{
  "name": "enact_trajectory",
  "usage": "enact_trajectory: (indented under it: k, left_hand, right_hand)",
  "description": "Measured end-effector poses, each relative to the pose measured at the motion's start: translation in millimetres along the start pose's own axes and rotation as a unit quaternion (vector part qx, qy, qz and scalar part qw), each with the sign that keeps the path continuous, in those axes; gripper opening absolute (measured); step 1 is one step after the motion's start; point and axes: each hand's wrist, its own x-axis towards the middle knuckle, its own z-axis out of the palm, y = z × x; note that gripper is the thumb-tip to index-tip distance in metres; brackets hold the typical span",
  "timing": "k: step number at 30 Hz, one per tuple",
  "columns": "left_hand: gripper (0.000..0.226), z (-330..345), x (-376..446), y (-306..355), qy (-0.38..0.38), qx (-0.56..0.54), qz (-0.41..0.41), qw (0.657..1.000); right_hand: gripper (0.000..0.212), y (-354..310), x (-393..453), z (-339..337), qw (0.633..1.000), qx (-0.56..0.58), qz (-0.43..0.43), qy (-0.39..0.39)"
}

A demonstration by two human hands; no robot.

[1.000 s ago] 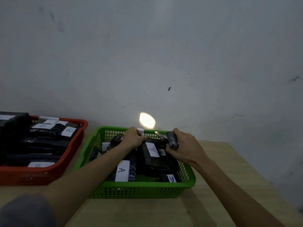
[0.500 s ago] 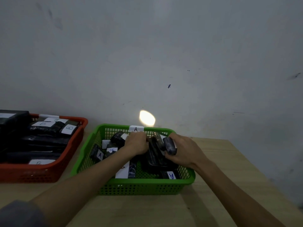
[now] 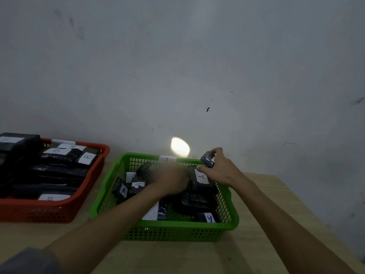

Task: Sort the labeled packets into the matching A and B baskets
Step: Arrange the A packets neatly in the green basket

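Note:
A green basket point(image 3: 177, 229) tagged A holds several black packets with white A labels. My left hand point(image 3: 171, 179) is blurred inside it, down among the packets; its fingers are hidden. My right hand point(image 3: 219, 168) is at the basket's back right rim. It holds a small dark object point(image 3: 207, 159) between thumb and fingers, and its lower fingers touch a black packet labeled A point(image 3: 201, 179). A red basket point(image 3: 59, 211) at the left holds black packets labeled B point(image 3: 87, 158).
Both baskets stand on a light wooden table point(image 3: 266, 224) against a grey wall point(image 3: 177, 66). A bright spot of light point(image 3: 180, 146) falls on the wall just behind the green basket. The table's right edge lies close to my right forearm.
My right hand rose to the basket's back right rim with the small dark object. The A-labeled packet now lies face up. My left hand stays low among the packets.

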Motion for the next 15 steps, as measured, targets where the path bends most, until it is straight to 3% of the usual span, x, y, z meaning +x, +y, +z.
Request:
enact_trajectory:
  k: [3, 8, 15]
  left_hand:
    - [0.063, -6.9, -5.1, -3.0, -0.019, -0.047, 0.024, 0.998]
    - [0.120, 0.6, -16.2, -8.9, -0.090, 0.012, 0.088, 0.992]
    - [0.113, 5.8, -15.4, -3.6, -0.071, 0.019, 0.101, 0.992]
  right_hand:
    - [0.066, -2.9, 27.4, 5.5, 0.994, -0.021, 0.041, -0.100]
    - [0.065, 2.6, 51.3, 5.6, 0.975, -0.161, -0.014, -0.149]
    - [0.081, 8.2, 53.3, -3.3, 0.984, -0.062, -0.006, -0.169]
